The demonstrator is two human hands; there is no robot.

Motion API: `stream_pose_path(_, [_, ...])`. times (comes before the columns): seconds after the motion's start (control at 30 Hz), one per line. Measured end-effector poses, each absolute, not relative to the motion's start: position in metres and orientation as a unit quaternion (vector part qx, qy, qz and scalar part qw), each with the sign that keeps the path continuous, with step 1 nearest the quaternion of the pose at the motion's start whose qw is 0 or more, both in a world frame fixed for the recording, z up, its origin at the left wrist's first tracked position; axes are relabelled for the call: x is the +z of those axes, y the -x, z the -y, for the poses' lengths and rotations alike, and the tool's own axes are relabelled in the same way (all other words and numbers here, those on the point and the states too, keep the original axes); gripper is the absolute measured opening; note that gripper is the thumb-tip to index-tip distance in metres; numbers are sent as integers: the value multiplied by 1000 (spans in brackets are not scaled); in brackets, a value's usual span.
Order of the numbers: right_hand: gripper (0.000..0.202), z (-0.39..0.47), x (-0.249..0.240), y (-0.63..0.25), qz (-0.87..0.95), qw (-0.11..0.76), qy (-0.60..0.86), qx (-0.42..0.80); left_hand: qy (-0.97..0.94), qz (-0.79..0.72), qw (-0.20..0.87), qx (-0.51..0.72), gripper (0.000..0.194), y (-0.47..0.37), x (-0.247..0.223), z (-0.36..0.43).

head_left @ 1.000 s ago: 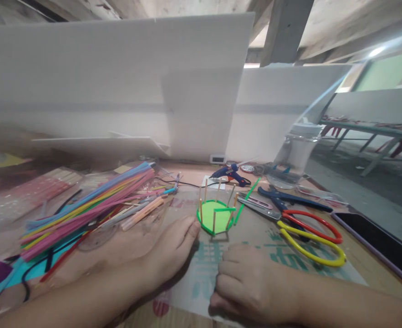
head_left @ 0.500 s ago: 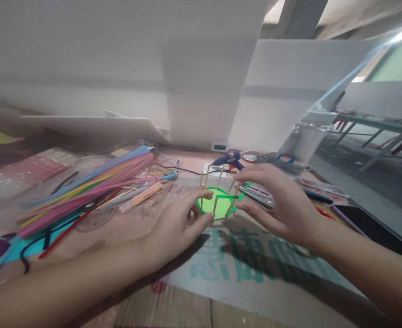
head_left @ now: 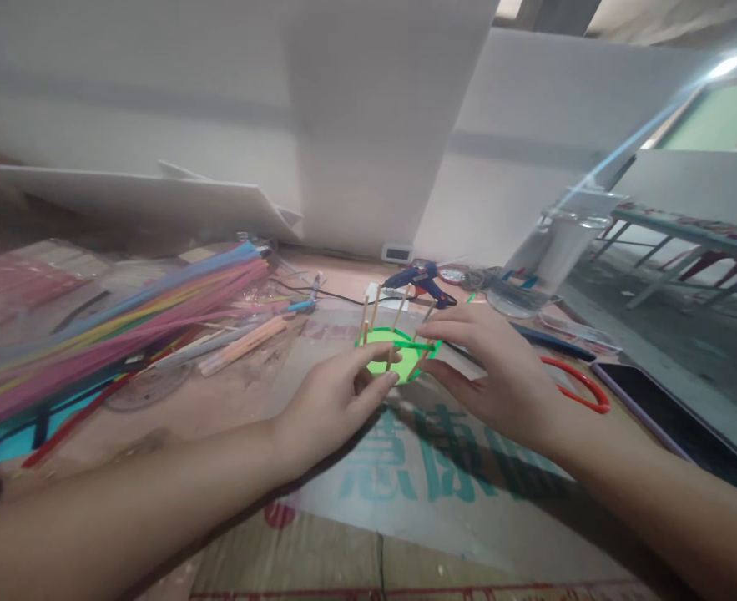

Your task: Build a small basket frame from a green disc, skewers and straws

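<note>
A small round bright-green base [head_left: 381, 338] lies on the table with several thin wooden sticks [head_left: 399, 307] standing upright around its rim. A green pipe cleaner [head_left: 413, 345] runs across the front sticks at mid-height. My left hand [head_left: 343, 392] comes in from the left, its thumb and index finger closed around a front stick. On the right side, my right hand [head_left: 493, 359] holds its thumb and fingertips at the pipe cleaner's right end, beside another stick. The exact contact at the right fingertips is partly hidden.
Behind stands a blue glue gun [head_left: 415, 275]. A bundle of coloured pipe cleaners [head_left: 174, 309] lies left. Rightward are a clear plastic cup [head_left: 549, 259], a red scissor-like handle [head_left: 577, 386] and a phone [head_left: 668, 409]. White boards [head_left: 368, 125] rise at the back.
My right fingers have moved in toward the base, and the loose pipe cleaner end no longer sticks out to the right. My left fingertips have closed on the front stick. The view has shifted slightly.
</note>
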State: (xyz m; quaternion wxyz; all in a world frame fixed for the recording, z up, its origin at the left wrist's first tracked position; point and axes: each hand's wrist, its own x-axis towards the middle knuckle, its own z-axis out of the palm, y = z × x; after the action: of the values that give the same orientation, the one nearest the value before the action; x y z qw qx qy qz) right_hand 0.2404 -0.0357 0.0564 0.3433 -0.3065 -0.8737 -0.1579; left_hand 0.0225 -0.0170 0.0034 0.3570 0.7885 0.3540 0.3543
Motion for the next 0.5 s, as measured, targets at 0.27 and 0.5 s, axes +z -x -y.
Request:
stream_pose_path(0.27, [18, 32, 55, -237, 887, 312, 287, -185, -800, -335, 341, 363, 26, -23, 0, 15])
stream_pose_path(0.5, [21, 33, 60, -234, 886, 333, 252, -202, -810, -331, 312, 371, 27, -23, 0, 15])
